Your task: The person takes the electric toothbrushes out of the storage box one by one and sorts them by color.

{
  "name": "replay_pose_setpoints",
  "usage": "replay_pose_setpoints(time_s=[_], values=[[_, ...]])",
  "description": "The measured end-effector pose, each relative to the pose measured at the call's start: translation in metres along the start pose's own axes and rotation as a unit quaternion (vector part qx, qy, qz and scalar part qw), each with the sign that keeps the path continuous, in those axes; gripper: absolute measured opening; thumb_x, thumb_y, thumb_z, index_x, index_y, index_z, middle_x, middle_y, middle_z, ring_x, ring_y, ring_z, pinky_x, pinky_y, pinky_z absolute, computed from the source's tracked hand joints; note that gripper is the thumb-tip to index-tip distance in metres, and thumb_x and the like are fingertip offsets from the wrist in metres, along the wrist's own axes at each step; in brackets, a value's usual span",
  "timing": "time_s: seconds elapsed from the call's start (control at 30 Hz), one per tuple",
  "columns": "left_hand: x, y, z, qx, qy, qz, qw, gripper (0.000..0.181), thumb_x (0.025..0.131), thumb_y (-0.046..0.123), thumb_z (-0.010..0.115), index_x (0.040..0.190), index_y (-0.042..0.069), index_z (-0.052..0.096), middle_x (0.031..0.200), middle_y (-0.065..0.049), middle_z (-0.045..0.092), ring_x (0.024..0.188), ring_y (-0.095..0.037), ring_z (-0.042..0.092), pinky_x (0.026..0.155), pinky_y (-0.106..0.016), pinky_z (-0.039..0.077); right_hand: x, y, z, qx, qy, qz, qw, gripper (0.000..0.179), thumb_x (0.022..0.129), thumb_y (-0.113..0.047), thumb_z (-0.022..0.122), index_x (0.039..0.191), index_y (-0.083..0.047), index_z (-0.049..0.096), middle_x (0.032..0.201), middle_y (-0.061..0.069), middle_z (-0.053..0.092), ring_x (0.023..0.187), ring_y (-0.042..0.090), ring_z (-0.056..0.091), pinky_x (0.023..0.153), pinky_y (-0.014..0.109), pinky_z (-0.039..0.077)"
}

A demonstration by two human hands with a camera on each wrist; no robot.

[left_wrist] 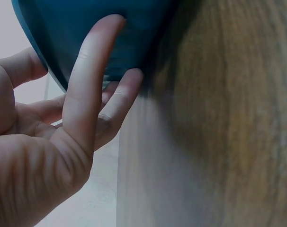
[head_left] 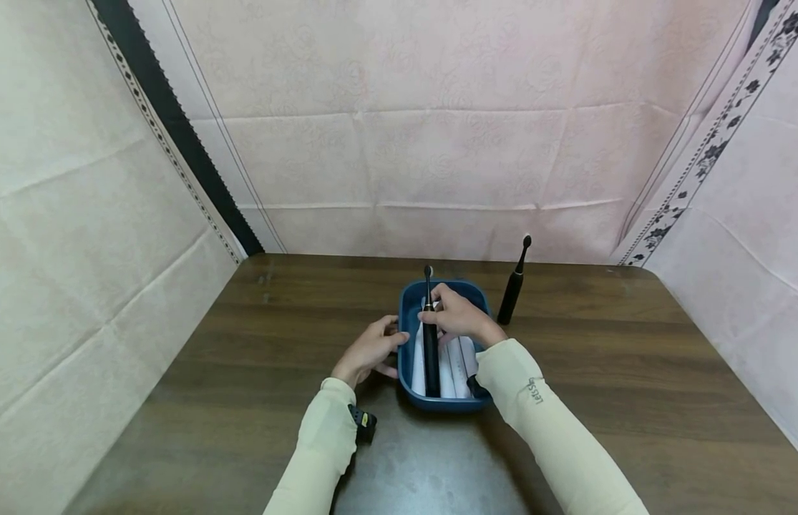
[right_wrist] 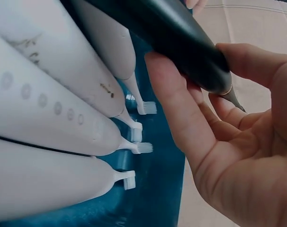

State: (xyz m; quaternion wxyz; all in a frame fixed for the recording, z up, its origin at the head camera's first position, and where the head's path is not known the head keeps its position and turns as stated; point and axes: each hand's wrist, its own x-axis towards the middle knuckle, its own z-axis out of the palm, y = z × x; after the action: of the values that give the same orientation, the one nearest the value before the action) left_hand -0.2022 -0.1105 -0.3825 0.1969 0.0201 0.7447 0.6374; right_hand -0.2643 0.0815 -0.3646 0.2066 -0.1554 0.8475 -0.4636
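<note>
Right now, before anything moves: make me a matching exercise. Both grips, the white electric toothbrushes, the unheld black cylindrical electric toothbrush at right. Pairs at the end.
Column 1
1. Left grip
2. Right grip
3. White electric toothbrushes
4. Unheld black cylindrical electric toothbrush

Column 2
A. Side by side inside the blue rounded-rectangular plastic tray
B. Touching the tray's outer wall
C. On the brown wooden table, outside the tray
D. Holding a black electric toothbrush with a gold ring

Pairs: 1-B, 2-D, 3-A, 4-C
</note>
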Motion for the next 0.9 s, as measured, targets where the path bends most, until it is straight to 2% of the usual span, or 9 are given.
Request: replay_pose_setpoints(time_s=[0.23, 0.47, 0.7, 0.9], values=[[0.001, 0.000, 0.000, 0.000, 0.000, 0.000, 1.0000, 0.051, 0.096, 0.021, 0.049, 0.142, 0.006, 0.032, 0.131, -0.019, 0.046, 0.113, -0.039, 0.050, 0.066, -0.041, 0.059, -0.005, -0.010, -0.004, 0.006, 0.016, -0.021, 0.9996, 0.040, 0.094, -0.023, 0.057, 0.124, -0.007, 0.036, 0.110, 0.019, 0.052, 0.087, 0.029, 0.062, 0.072, 0.043, 0.058], [0.021, -0.021, -0.004, -0.004, -0.001, -0.003, 1.0000, 0.051, 0.097, 0.022, 0.048, 0.143, 0.010, 0.031, 0.135, -0.018, 0.045, 0.112, -0.037, 0.051, 0.064, -0.042, 0.059, -0.004, -0.009, -0.005, 0.021, 0.035, -0.035, 0.9985, 0.038, 0.094, -0.023, 0.057, 0.122, -0.008, 0.037, 0.110, 0.020, 0.052, 0.084, 0.028, 0.064, 0.073, 0.045, 0.058], [0.022, -0.023, -0.004, -0.002, 0.007, -0.005, 1.0000, 0.051, 0.096, 0.024, 0.050, 0.143, 0.011, 0.033, 0.134, -0.015, 0.047, 0.108, -0.032, 0.053, 0.065, -0.042, 0.059, -0.010, -0.010, -0.008, 0.023, 0.055, -0.043, 0.9973, 0.036, 0.094, -0.026, 0.056, 0.120, -0.011, 0.036, 0.108, 0.018, 0.054, 0.084, 0.026, 0.065, 0.073, 0.043, 0.058], [0.023, -0.024, -0.004, -0.001, 0.012, -0.010, 0.9999, 0.053, 0.096, 0.026, 0.051, 0.144, 0.013, 0.032, 0.134, -0.013, 0.048, 0.109, -0.031, 0.054, 0.066, -0.043, 0.059, -0.016, -0.013, -0.013, 0.002, 0.103, -0.072, 0.9921, 0.040, 0.094, -0.029, 0.056, 0.123, -0.012, 0.034, 0.110, 0.016, 0.051, 0.083, 0.026, 0.065, 0.076, 0.045, 0.057]])
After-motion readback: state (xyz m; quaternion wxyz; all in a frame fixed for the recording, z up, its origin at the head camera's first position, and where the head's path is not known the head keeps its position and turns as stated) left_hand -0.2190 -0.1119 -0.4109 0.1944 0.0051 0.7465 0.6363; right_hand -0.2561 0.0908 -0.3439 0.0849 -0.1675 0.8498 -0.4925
